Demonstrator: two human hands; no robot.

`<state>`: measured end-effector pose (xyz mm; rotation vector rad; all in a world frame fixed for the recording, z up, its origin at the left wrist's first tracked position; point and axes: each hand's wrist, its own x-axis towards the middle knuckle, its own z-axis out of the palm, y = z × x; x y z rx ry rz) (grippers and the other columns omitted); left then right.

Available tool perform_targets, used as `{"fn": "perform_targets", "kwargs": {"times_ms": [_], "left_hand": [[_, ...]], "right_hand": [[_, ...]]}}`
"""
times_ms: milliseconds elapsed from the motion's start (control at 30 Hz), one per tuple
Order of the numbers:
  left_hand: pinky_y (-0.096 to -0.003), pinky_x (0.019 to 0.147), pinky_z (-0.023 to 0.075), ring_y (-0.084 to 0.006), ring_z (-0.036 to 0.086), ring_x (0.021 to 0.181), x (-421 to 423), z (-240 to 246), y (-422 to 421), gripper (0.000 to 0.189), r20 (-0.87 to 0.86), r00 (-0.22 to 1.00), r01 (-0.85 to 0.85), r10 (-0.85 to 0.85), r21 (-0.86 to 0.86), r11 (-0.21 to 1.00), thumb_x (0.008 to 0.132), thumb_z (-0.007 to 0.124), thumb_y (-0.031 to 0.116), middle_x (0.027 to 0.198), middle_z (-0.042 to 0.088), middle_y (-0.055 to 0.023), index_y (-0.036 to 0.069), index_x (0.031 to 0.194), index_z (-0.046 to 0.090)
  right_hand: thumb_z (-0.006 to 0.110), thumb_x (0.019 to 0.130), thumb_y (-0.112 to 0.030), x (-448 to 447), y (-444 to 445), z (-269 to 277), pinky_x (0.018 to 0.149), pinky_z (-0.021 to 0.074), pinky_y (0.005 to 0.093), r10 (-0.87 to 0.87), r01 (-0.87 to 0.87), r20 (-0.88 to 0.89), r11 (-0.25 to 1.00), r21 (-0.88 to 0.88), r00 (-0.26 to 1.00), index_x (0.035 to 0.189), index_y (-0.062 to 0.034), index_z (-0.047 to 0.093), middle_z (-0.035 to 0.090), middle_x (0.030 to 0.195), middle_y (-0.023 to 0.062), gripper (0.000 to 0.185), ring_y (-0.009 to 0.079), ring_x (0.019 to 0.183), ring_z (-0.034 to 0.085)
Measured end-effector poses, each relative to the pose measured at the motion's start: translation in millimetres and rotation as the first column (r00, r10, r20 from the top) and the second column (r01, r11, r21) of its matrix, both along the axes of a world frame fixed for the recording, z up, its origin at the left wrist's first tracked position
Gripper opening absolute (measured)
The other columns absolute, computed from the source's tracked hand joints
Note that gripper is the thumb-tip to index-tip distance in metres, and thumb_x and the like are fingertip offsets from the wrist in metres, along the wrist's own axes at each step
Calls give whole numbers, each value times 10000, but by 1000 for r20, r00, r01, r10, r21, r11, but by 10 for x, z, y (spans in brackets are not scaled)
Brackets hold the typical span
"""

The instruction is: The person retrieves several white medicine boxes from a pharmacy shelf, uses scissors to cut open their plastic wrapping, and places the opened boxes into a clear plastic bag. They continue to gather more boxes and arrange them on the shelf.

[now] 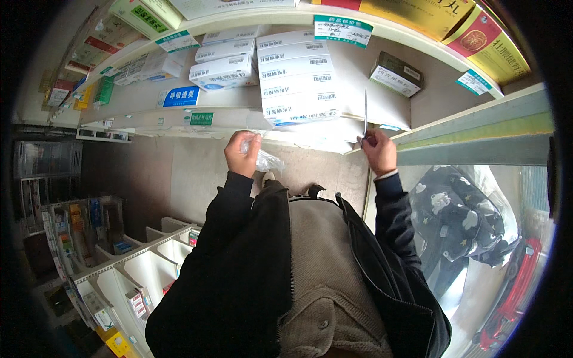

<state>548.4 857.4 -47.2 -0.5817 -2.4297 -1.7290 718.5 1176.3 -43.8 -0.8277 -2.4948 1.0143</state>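
Note:
My left hand [243, 153] is closed around crumpled clear plastic film [270, 161], part of which hangs below the fingers. In my right hand [379, 153] is a cutting tool with a slim pointed metal blade [365, 109], its tip directed at the shelf. My fingers cover the handle, so its exact kind cannot be told. A stack of white medicine boxes [297, 80] stands on the shelf in front of me, between the two hands. Left of it are more white boxes [224, 71]. A dark-topped carton [396, 74] sits apart on the right.
Paper price tags [343, 31] hang from the upper shelf edge, below gold cartons [416, 13]. A blue sign [178, 96] stands on the shelf. Divided white bins [147, 264] with small boxes are at lower left. Beyond a clear pane on the right lies a dark patterned fabric item [461, 210].

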Motion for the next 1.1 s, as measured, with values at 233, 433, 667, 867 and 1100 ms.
{"fn": "perform_targets", "kwargs": {"times_ms": [233, 433, 667, 867, 1100], "left_hand": [[-274, 755, 496, -118, 632, 821, -50, -95, 36, 165, 477, 879, -133, -28, 300, 945, 944, 686, 141, 892, 691, -57, -19, 982, 672], [-271, 760, 487, -117, 621, 804, -300, -24, 267, 173, 534, 824, -68, -188, 422, 904, 906, 746, 130, 947, 704, -67, -6, 896, 640], [-272, 708, 492, -107, 607, 782, -462, -113, 293, 150, 496, 838, -17, -226, 437, 899, 884, 730, 61, 871, 639, -33, 28, 952, 600], [-315, 746, 558, -189, 666, 797, -441, 53, 296, 757, 74, 958, 264, -277, 149, 953, 783, 846, 143, 948, 651, -89, 105, 1433, 459], [-374, 812, 599, -304, 701, 1041, -628, 247, 403, 905, -158, 909, 388, -386, -19, 922, 694, 898, 194, 1251, 669, -144, 198, 1478, 448]], "right_hand": [[750, 847, -214, -540, 284, 434, 634, 549, 351, 143, -149, 100, 987, 58, 985, 921, -1, 688, 717, 753, 121, 234, 233, 684, 701], [651, 933, -39, -384, -413, 887, 634, 541, 237, 150, -358, -343, 623, -696, 927, 1021, -3, 624, 709, 903, 81, 99, 149, 819, 694], [796, 800, -343, -693, -986, 1186, 630, 545, 335, 428, -309, 146, 813, -494, 892, 900, 69, 708, 692, 693, 151, 433, 194, 622, 665], [785, 745, -443, -1022, -1024, 1411, 659, 564, 388, 319, -351, 398, 936, 8, 860, 824, -5, 743, 690, 671, 166, 446, 299, 624, 694], [759, 738, -495, -1116, -1099, 1575, 669, 566, 393, 258, -363, 506, 924, 119, 823, 798, -38, 743, 685, 658, 151, 462, 310, 618, 690]]}}
